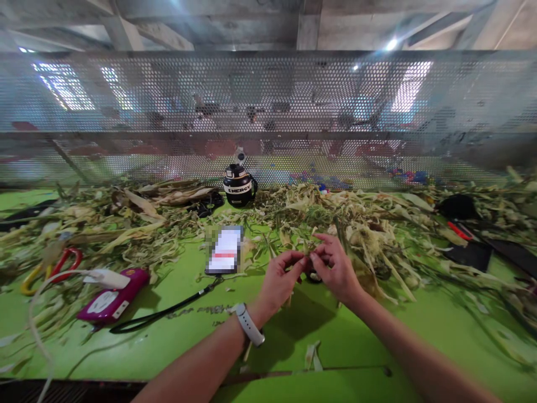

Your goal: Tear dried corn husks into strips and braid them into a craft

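My left hand (pixel 282 278), with a white watch (pixel 249 326) on its wrist, is closed in a pinch just right of the middle of the view. Its fingertips meet those of my right hand (pixel 334 270), which is also closed, with its index finger raised a little. A small bit of greenish dry material shows at the fingertips, too small to name. A dark round object (pixel 314 276) lies below the fingers, partly hidden. Behind both hands spreads a pile of dry husks and leaves (pixel 373 240) on the green table (pixel 188 347).
Left of the hands lies a phone (pixel 225 250) with a black strap. A purple power block (pixel 112 296) with a white plug and red-yellow scissors (pixel 67 263) are farther left. Behind stand a black jug (pixel 238 187) and a perforated metal screen (pixel 268 112). A black phone-like object (pixel 470 254) lies right.
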Demonstrator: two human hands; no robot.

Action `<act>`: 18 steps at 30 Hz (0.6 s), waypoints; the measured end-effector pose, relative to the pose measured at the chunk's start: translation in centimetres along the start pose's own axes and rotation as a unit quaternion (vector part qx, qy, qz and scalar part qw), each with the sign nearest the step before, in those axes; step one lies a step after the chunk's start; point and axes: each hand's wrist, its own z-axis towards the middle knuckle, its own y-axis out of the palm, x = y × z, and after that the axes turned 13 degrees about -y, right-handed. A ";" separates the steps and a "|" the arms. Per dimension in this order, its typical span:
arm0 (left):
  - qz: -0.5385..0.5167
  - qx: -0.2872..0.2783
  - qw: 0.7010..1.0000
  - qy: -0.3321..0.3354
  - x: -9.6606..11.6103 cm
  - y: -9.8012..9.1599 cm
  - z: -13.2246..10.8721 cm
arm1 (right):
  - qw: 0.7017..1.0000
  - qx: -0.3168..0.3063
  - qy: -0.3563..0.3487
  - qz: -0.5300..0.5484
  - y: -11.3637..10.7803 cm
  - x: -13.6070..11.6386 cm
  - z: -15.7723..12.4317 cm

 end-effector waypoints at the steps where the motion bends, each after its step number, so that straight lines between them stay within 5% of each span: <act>1: 0.005 0.010 1.000 0.001 0.0 0.0 0.1 | 1.000 0.000 0.002 0.001 0.0 -0.1 0.0; 9: -0.139 0.012 0.983 -0.121 0.5 -0.4 0.4 | 0.996 -0.058 -0.041 -0.046 -0.7 0.1 0.3; 13: -0.211 -0.027 0.966 -0.148 0.2 -0.7 0.8 | 0.987 -0.081 -0.124 -0.060 -1.1 0.1 0.9; 18: -0.238 -0.070 0.950 -0.193 0.2 -0.9 1.1 | 0.987 -0.084 -0.133 -0.033 -1.3 -0.1 1.2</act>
